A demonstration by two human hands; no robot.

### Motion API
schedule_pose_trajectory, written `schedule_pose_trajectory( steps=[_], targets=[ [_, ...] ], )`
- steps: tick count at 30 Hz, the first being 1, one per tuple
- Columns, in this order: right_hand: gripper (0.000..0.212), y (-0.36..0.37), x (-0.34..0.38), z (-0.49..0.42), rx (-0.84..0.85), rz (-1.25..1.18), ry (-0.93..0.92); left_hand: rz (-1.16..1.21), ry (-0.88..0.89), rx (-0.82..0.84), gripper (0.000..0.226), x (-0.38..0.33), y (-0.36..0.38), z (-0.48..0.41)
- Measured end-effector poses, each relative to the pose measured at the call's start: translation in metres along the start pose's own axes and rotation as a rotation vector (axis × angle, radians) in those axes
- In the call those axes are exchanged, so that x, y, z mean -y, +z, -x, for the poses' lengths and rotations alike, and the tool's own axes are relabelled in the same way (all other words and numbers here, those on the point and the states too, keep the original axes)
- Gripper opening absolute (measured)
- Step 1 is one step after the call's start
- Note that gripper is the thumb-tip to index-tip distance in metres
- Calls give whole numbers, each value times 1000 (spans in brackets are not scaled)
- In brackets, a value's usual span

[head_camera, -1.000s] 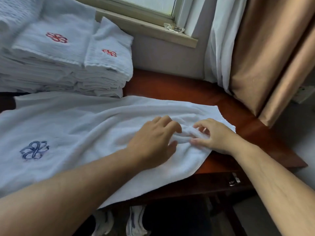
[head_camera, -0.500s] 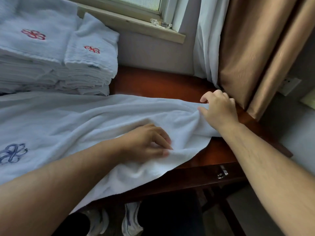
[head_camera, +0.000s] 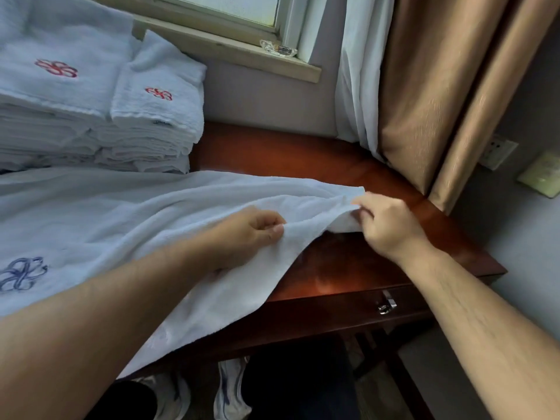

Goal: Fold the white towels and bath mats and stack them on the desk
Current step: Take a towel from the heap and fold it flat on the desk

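The step in hand looks like the first fold of a large white towel point(head_camera: 145, 213). It lies spread across the desk point(head_camera: 303, 153), its near edge spilling over the front. The left hand point(head_camera: 248, 234) pinches the nearer part of the towel's right end, thumb pressed against curled fingers point(head_camera: 272, 225) with the cloth between. The right hand point(head_camera: 388, 225) grips the far corner of that same end, its fingers point(head_camera: 363, 207) clenched round a small bunch of fabric. Between the two hands the end is raised off the wood, and a shadowed hollow shows underneath.

The next move probably calls for carrying this raised end leftward over the body of the towel, toward the part that bears the blue emblem point(head_camera: 21, 274). Both hands would need to stay level so the edges meet squarely (the towel's left end runs out of view, so I cannot tell where it must land).

The towel is soft looped terry, thick yet limp. It sags in a smooth curve between the grips and wrinkles in long shallow ridges where it lies flat. Its emblem is a stitched knot of curling blue lines.

At the back left of the desk sits a stack point(head_camera: 121, 131) of folded white pieces. Their tops are ribbed, carry red stitched emblems, and sit over neat, square-edged layers. The desk itself is polished reddish wood, glossy enough to throw back a glare near its front edge. A small metal drawer pull point(head_camera: 386, 304) sits below the front edge.
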State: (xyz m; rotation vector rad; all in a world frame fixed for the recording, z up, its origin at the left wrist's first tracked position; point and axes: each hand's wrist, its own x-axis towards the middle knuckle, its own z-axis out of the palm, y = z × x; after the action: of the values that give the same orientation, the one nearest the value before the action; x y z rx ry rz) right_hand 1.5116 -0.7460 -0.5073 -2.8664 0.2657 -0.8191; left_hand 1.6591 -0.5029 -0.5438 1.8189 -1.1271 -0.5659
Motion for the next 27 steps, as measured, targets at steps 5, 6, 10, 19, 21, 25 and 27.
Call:
schedule_pose_trajectory(
  steps=[5, 6, 10, 19, 21, 25, 27],
  targets=[
    [19, -21, 22, -24, 107, -172, 186, -138, -54, 20, 37, -6, 2, -2],
    [22, -23, 23, -27, 291, -228, 230, -128, -62, 40, 37, -7, 0, -1],
    [25, -31, 10, -26, 709, -113, 264, 54, -115, 225, 31, -10, -7, 5],
    [14, -20, 10, -24, 461, -286, 318, -157, -184, 275, 63, -43, 5, 1],
    [14, -24, 9, -26, 687, -251, 327, -142, -152, 303, 61, -44, 10, -2],
    [38, -22, 6, -33, 674, -318, 334, -459, 141, -224, 33, -26, 10, -12],
    [40, -16, 5, -37, 633, -635, 498, -741, 146, -253, 38, -17, 8, -16]
  ],
)
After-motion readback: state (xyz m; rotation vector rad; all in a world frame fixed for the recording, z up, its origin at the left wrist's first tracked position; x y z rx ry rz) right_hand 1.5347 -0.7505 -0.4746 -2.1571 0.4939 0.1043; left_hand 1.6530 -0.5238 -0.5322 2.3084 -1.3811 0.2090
